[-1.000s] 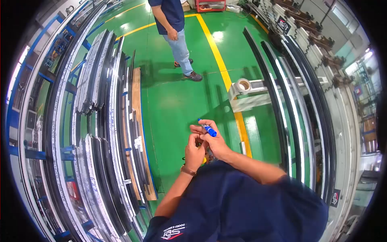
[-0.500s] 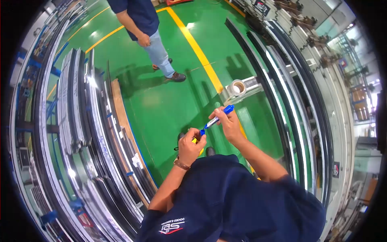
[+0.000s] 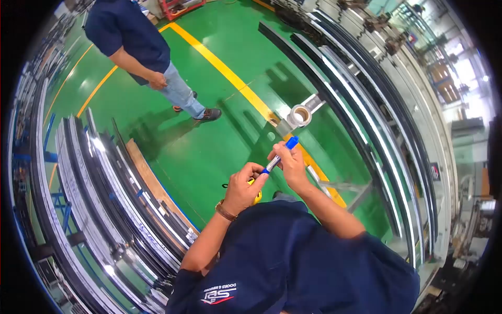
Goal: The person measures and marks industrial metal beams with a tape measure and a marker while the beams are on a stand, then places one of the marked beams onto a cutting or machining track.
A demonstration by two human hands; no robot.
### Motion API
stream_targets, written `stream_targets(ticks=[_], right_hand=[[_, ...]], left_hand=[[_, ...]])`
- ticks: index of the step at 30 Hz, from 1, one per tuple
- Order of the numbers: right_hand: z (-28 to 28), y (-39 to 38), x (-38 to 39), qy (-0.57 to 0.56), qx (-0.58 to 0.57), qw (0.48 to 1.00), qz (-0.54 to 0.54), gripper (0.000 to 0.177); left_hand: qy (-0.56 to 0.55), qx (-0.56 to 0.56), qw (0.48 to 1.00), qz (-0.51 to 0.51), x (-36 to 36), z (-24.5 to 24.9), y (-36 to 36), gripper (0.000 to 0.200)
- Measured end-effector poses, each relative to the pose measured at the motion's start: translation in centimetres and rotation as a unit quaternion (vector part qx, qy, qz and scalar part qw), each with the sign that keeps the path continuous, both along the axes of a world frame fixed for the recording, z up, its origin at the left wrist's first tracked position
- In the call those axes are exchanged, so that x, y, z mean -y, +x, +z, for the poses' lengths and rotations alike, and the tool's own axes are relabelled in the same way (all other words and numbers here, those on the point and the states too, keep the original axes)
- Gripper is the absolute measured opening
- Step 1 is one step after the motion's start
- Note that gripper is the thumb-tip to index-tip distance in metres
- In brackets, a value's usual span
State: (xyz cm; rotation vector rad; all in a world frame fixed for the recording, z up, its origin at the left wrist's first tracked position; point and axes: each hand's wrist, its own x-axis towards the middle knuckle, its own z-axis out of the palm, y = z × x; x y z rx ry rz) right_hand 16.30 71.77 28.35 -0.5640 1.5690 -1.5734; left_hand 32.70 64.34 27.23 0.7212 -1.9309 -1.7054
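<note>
In front of my body, my right hand (image 3: 288,161) has its fingers closed around a blue and white marker (image 3: 275,160), whose blue end points up and away from me. My left hand (image 3: 244,189) is closed at the marker's lower end, where a blue cap meets the pen. A yellow tool (image 3: 256,194), which looks like a tape measure, is also held in the left palm, mostly hidden by the fingers. A bracelet circles the left wrist.
Long metal profiles (image 3: 86,178) lie on a rack at the left, and more profiles (image 3: 361,120) stretch along the right. A roll of tape (image 3: 299,116) rests ahead on a support. Another person (image 3: 136,47) stands at the upper left on the green floor (image 3: 209,141).
The marker and the blue cap, apart before, are now together, with my hands closer. The view has turned, and the other person appears further left.
</note>
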Motion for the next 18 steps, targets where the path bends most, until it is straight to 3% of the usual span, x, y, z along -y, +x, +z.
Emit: stream_targets(ticks=[2,4,7,11,12,15,18], right_hand=[[0.3,1.0,0.4,-0.017,0.033,0.995,-0.088,0.032],[0.6,1.5,0.5,-0.035,0.032,0.989,-0.137,0.03],[-0.4,1.0,0.2,-0.089,0.004,0.988,-0.128,0.03],[-0.4,0.7,-0.8,-0.021,0.038,0.978,-0.205,0.03],[-0.9,0.8,-1.1,-0.02,0.052,0.972,-0.229,0.031],[-2.7,-1.0,-3.1,0.02,0.066,0.978,-0.197,0.029],[-3.7,-4.0,-5.6,0.029,0.032,0.977,-0.207,0.022]], left_hand=[[0.154,-0.032,0.986,-0.049,0.7,-0.3,-0.4,0.015],[0.342,-0.069,0.931,-0.105,1.2,-0.9,-0.8,0.016],[0.447,-0.076,0.881,-0.136,1.9,-0.1,-1.4,0.015],[0.268,-0.036,0.95,-0.156,1.4,-1.3,-3.0,0.016],[0.161,0.008,0.977,-0.142,1.3,-0.9,-3.3,0.015],[0.021,0.006,0.993,-0.116,0.6,-1.5,-5.1,0.017],[0.143,0.078,0.973,-0.16,0.1,-3.4,-8.0,0.021]])
